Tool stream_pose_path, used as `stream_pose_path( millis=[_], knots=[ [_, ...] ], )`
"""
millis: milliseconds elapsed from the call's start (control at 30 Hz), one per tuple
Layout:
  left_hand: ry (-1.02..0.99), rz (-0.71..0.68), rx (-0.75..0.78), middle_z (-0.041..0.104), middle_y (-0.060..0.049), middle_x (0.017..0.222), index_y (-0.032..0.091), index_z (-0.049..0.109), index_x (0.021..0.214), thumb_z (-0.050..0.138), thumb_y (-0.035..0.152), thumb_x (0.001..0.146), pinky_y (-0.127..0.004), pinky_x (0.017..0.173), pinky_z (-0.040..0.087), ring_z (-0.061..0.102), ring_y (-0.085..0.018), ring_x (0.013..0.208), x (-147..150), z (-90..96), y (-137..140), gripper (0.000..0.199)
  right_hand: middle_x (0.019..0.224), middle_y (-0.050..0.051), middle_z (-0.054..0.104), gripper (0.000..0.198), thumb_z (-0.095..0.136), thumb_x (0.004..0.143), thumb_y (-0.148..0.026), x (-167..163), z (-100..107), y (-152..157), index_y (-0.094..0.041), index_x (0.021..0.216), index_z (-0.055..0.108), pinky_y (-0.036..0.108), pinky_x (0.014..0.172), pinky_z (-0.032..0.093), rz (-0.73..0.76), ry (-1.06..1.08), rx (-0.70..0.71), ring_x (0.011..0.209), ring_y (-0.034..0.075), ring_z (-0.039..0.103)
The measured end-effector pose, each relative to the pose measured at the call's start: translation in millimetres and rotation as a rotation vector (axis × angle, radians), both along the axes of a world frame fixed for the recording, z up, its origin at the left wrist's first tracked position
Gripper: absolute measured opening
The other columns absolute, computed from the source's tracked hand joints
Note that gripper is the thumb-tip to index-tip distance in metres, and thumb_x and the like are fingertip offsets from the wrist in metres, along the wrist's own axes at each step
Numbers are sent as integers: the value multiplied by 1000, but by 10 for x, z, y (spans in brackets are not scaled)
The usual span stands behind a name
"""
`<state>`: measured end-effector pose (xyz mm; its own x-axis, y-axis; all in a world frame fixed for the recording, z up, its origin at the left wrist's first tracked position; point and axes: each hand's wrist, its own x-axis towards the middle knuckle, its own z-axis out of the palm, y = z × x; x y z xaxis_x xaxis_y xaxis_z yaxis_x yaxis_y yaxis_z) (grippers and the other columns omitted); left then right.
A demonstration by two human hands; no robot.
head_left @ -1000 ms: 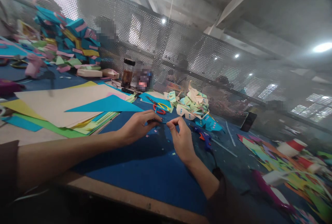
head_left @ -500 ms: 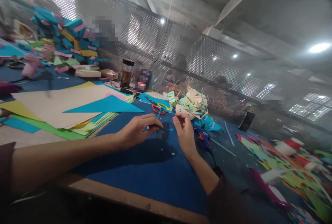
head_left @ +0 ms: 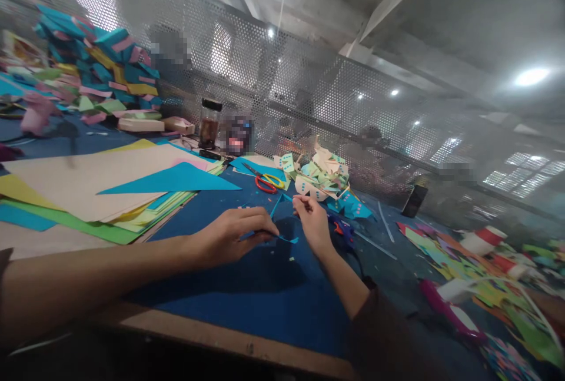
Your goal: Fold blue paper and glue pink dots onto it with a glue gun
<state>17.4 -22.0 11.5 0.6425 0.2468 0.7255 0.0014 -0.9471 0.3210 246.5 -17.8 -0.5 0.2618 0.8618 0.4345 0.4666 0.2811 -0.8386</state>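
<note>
A thin folded blue paper strip [head_left: 276, 206] spans the gap between my two hands, just above the blue table. My left hand [head_left: 247, 229] is closed on its lower part, and a narrow end sticks out past the fingertips. With thumb and forefinger, my right hand [head_left: 312, 219] pinches the strip's upper end. Beyond the hands lie scissors [head_left: 268, 183] with red and yellow handles. A blue glue gun [head_left: 344, 231] rests just right of my right hand. The left fingers partly hide the strip.
Coloured paper sheets [head_left: 88, 178] are stacked at left, behind my left forearm. A pile of folded paper pieces [head_left: 324, 172] stands beyond my right hand. A jar [head_left: 209, 125] and a phone [head_left: 415, 201] are near the mesh partition. Paper scraps and cups [head_left: 484, 239] fill the right side.
The blue strip now shows a bend between my hands, with its upper end in my right fingers. My left hand has lowered slightly. The whole view has shifted a little.
</note>
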Motion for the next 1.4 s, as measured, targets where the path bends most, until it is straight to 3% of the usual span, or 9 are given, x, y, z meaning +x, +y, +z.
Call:
stream_pose_path(
  millis=[100,333,533,667,833,1000,1400],
  knots=[
    [4,-7,-5,69,-6,92,17,66,105,55,13,96,-27,78,52,66,-15,85,-2,18,-21,15,81,6,72,30,63,84,-44,2,2,-7,-16,92,71,33,74,52,16,-20,-10,74,22,67],
    [-7,-40,-96,67,-7,98,15,66,108,57,21,96,-29,81,52,64,-17,91,-65,141,-95,17,76,3,71,25,62,84,-41,-44,46,-59,-18,87,71,32,72,50,38,-55,-19,71,20,65],
    [-178,165,-184,66,-5,94,16,68,92,54,24,97,-29,80,49,61,-17,90,-55,227,-5,17,74,1,69,24,63,85,-40,-177,113,-158,-17,88,71,29,70,49,185,-47,-58,71,18,64],
    [-124,295,-361,67,-5,100,18,69,96,60,30,92,-34,85,49,61,-20,96,-31,226,82,15,76,0,69,23,65,86,-40,-254,153,-226,-18,89,71,28,68,48,251,-55,-73,71,17,63],
    [18,292,-637,70,-4,89,18,71,92,62,40,88,-29,69,51,62,-19,83,5,195,122,25,88,2,71,17,67,88,-36,-311,173,-292,-20,90,73,27,76,49,301,-109,23,83,17,65],
    [25,304,-649,67,-2,76,16,71,81,61,35,86,-26,63,49,59,-16,72,16,169,136,22,87,1,68,11,68,88,-30,-339,183,-330,-20,88,73,27,78,50,286,-175,84,83,16,66],
    [72,279,-657,66,-1,74,16,69,82,61,33,84,-25,62,46,59,-15,70,19,113,179,19,87,1,66,7,65,90,-24,-352,146,-331,-20,88,71,26,77,50,287,-293,155,81,15,63]
  ],
)
